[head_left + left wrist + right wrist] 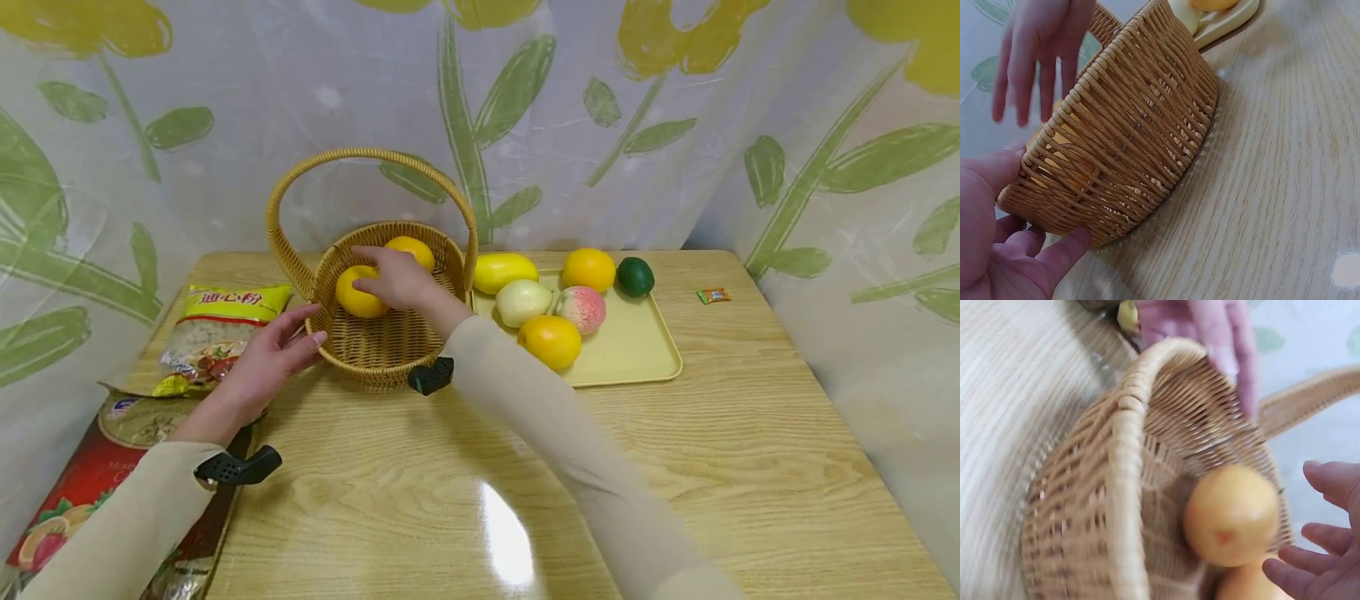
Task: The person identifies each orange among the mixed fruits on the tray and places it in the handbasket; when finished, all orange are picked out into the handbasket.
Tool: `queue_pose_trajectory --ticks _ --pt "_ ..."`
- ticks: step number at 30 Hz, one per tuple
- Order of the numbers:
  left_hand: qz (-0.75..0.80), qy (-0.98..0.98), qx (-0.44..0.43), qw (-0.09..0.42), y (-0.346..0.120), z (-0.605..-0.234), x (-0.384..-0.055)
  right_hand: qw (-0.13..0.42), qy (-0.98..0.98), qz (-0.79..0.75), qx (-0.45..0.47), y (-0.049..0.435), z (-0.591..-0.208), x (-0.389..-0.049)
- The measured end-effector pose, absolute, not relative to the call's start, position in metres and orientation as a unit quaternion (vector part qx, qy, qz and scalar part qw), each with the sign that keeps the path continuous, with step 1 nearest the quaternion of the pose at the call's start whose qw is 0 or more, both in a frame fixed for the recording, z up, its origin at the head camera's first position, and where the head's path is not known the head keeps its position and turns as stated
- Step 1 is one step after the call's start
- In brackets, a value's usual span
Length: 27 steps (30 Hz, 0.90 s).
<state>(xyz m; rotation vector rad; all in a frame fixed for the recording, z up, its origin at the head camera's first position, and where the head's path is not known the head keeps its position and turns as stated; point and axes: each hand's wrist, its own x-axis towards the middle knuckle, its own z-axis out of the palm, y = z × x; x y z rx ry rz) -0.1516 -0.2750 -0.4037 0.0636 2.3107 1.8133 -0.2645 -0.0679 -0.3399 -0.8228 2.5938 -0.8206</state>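
A wicker basket (375, 350) with a tall arched handle stands at the back left of the table. My left hand (273, 358) holds its left rim, with the thumb (997, 167) at the edge and fingers against the outer wall. Inside lie two yellow-orange fruits: one orange fruit (360, 293) at the left and another orange fruit (414, 250) at the back. Over the basket is my right hand (405, 279), its fingers spread loosely. In the right wrist view, the right hand (1329, 544) is beside the nearer fruit with nothing in its grasp.
Right of the basket, a pale yellow tray (637, 350) bears a yellow mango-like fruit (506, 272), a peach (583, 309), a pale green fruit (523, 302) and others. A small wrapped candy (712, 295) lies farther right. Pasta bag (225, 325) and red bag (82, 475) lie left.
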Motion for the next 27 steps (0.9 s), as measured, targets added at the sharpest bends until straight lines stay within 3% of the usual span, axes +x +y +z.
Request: queue_pose_trajectory --ticks 7,12,20,27 --pt "0.608 0.787 0.017 0.107 -0.275 -0.402 -0.152 0.127 0.87 -0.302 -0.367 -0.02 -0.317 -0.235" --pt "0.605 0.789 0.014 0.105 -0.275 -0.402 -0.152 0.12 0.846 -0.331 -0.401 0.021 -0.321 -0.205" --pt "0.609 0.786 0.018 0.104 -0.273 -0.405 -0.154 0.156 0.787 -0.471 -0.367 0.088 -0.344 -0.162" --pt "0.597 0.796 0.014 0.102 -0.274 -0.403 -0.152 0.13 0.785 -0.532 -0.291 0.138 -0.35 -0.145"
